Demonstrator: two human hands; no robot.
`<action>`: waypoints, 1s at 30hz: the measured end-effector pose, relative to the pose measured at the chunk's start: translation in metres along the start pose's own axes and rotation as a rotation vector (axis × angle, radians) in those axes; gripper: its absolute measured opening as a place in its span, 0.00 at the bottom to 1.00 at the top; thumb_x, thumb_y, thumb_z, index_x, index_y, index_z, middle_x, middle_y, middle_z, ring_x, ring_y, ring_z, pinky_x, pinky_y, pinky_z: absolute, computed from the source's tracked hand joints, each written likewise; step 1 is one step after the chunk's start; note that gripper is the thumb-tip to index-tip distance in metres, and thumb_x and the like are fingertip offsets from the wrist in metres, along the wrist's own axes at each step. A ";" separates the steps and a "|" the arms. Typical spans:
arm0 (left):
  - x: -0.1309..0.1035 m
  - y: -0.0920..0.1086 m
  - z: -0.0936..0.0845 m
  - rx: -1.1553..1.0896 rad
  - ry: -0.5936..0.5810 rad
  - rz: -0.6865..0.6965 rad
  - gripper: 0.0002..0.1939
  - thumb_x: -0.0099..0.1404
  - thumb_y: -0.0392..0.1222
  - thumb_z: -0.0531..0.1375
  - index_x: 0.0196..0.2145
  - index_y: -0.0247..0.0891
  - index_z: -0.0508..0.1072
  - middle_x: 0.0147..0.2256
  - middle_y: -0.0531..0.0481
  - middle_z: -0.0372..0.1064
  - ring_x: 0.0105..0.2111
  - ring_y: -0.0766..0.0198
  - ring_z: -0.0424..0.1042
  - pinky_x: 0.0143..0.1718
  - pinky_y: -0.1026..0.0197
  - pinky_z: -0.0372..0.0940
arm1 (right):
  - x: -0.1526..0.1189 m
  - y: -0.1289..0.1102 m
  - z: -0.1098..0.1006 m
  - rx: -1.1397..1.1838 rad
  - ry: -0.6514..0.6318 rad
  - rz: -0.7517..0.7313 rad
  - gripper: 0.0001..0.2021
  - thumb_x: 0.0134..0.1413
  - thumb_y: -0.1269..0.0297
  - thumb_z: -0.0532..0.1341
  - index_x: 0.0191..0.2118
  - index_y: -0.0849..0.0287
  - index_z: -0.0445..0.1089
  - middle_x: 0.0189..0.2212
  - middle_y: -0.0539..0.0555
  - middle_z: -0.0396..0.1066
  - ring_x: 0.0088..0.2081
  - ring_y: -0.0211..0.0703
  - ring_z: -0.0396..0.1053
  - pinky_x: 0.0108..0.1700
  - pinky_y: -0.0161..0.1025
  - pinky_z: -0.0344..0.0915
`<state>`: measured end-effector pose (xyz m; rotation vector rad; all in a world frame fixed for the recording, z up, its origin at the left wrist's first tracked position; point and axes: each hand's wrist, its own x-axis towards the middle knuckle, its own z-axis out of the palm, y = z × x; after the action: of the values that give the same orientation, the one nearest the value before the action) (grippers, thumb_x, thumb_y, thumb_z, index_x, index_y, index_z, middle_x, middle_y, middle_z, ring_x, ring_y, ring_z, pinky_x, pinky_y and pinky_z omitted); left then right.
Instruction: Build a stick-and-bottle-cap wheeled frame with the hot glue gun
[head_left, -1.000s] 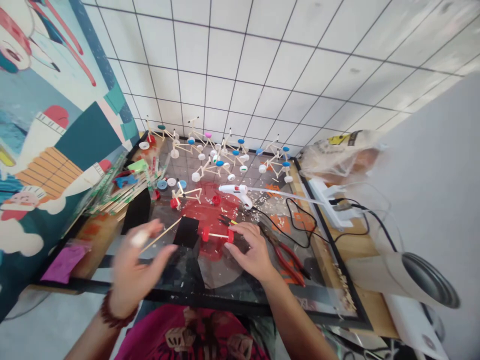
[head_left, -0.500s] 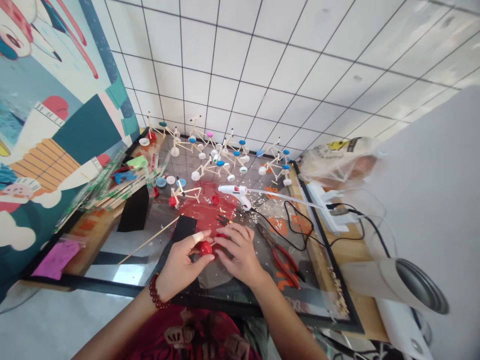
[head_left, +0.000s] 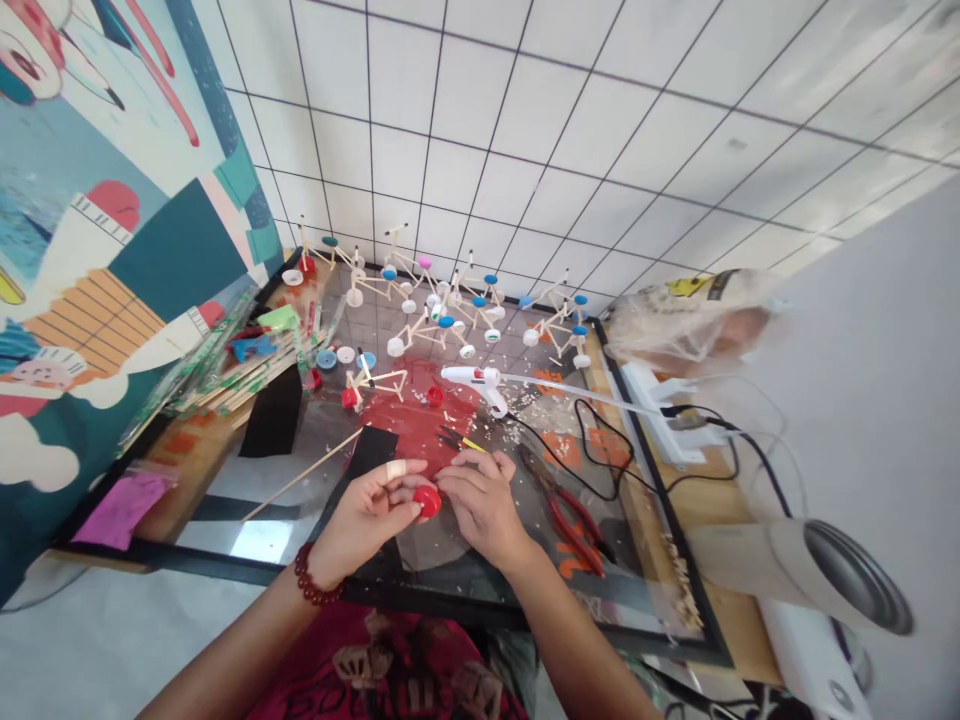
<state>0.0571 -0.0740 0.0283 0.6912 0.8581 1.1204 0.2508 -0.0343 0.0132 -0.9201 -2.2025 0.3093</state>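
A round red cap [head_left: 427, 501] is pinched between the thumb and fingers of my left hand [head_left: 371, 512], near the front of the table. Close on its right, my right hand [head_left: 480, 502] has its fingers curled together; anything between them is too small to make out. Behind the hands lie dark-tipped pliers with a yellow handle [head_left: 471, 443] and a white glue gun [head_left: 480, 381]. A small stick frame with a red cap [head_left: 349, 397] stands to the back left. Another red cap [head_left: 435, 396] lies on the red patch.
Several stick models with white and blue caps [head_left: 446, 322] stand along the back. Red-handled pliers [head_left: 571, 530] lie at right, beside a black cable [head_left: 600, 490]. A thin stick [head_left: 304, 474], black sheet [head_left: 271, 415] and stick bundle [head_left: 251, 375] are at left.
The red cap in my left hand has moved slightly right and turned. My right hand's fingers have drawn in, and the yellow-handled pliers show more fully behind them.
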 end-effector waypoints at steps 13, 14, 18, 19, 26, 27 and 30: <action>0.003 -0.007 0.001 -0.052 0.041 0.016 0.27 0.51 0.32 0.71 0.49 0.37 0.72 0.34 0.49 0.77 0.31 0.68 0.74 0.37 0.63 0.71 | -0.001 0.001 0.002 0.026 0.004 -0.014 0.11 0.61 0.75 0.57 0.40 0.52 0.72 0.36 0.48 0.80 0.46 0.45 0.69 0.51 0.50 0.47; 0.003 -0.008 0.001 -0.046 0.044 0.013 0.28 0.51 0.31 0.71 0.49 0.37 0.71 0.34 0.49 0.77 0.31 0.68 0.74 0.38 0.63 0.71 | 0.000 0.000 0.002 0.027 0.009 -0.018 0.11 0.61 0.76 0.57 0.40 0.52 0.72 0.36 0.48 0.80 0.45 0.45 0.69 0.51 0.50 0.47; 0.003 -0.009 -0.002 -0.024 0.033 0.014 0.30 0.51 0.31 0.71 0.51 0.38 0.70 0.33 0.51 0.77 0.31 0.69 0.74 0.37 0.65 0.70 | 0.002 -0.001 0.002 0.036 0.016 -0.032 0.10 0.61 0.75 0.57 0.39 0.52 0.72 0.35 0.48 0.80 0.44 0.44 0.70 0.51 0.49 0.48; 0.003 -0.010 -0.003 -0.021 0.029 0.017 0.30 0.51 0.31 0.71 0.51 0.38 0.70 0.33 0.51 0.77 0.30 0.69 0.74 0.37 0.66 0.69 | 0.002 -0.001 0.002 0.036 0.011 -0.033 0.10 0.61 0.75 0.57 0.39 0.53 0.72 0.35 0.48 0.80 0.44 0.44 0.70 0.51 0.49 0.48; 0.005 -0.013 -0.006 -0.029 0.016 0.022 0.30 0.53 0.32 0.71 0.53 0.41 0.70 0.33 0.52 0.76 0.31 0.69 0.75 0.37 0.65 0.70 | 0.001 0.001 0.002 0.015 -0.009 -0.021 0.10 0.62 0.74 0.56 0.38 0.52 0.73 0.35 0.48 0.80 0.44 0.44 0.70 0.52 0.49 0.48; 0.005 -0.011 -0.007 -0.022 0.014 0.024 0.30 0.53 0.33 0.71 0.54 0.42 0.70 0.35 0.51 0.76 0.33 0.67 0.76 0.39 0.64 0.70 | 0.001 0.001 0.002 0.007 -0.004 -0.016 0.10 0.62 0.73 0.56 0.38 0.52 0.73 0.35 0.48 0.80 0.44 0.44 0.70 0.53 0.49 0.48; 0.003 0.000 -0.013 0.069 -0.004 0.049 0.30 0.55 0.37 0.70 0.55 0.42 0.70 0.47 0.43 0.76 0.46 0.59 0.76 0.49 0.57 0.70 | 0.001 0.001 0.001 -0.030 0.019 0.017 0.09 0.63 0.72 0.57 0.37 0.52 0.73 0.33 0.48 0.79 0.44 0.44 0.70 0.54 0.50 0.47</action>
<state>0.0466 -0.0703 0.0208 0.7748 0.8842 1.1369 0.2500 -0.0327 0.0124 -0.9540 -2.1885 0.2754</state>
